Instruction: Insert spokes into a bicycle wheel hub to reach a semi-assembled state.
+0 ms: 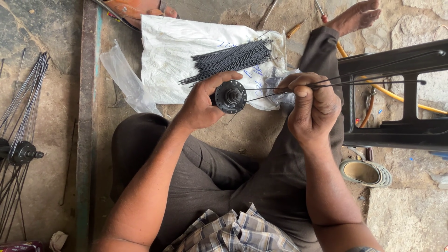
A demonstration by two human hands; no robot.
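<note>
Left hand point(201, 105): fingers curled round a black hub point(230, 96), thumb over the top of its flange, axle end facing up toward the viewer; held above the lap, in front of the white bag. Right hand point(311, 105): fingers point(298, 83) pressed together, pinching a few black spokes point(373, 80) near their inner ends; the spokes run out to the right, and one thin spoke reaches left from the pinch to the hub's flange. Hub and right hand are near each other but apart, joined only by that spoke. White bag point(177, 51): spread on the floor beyond the hands, carrying a loose bundle of black spokes point(231, 58); a clear plastic sheet point(122, 77) lies at its left edge. Black frame point(396, 126): stands at right, behind and under the held spokes, crossing their outer ends. Second hub point(21, 151) with spokes already fitted: lies on the floor at far left, well apart. Roll of rim tape point(365, 171): on the floor beside the right forearm. Bare foot point(358, 16): top right, near a yellow hose point(396, 95). Sandal point(135, 8): top edge, above the bag.
</note>
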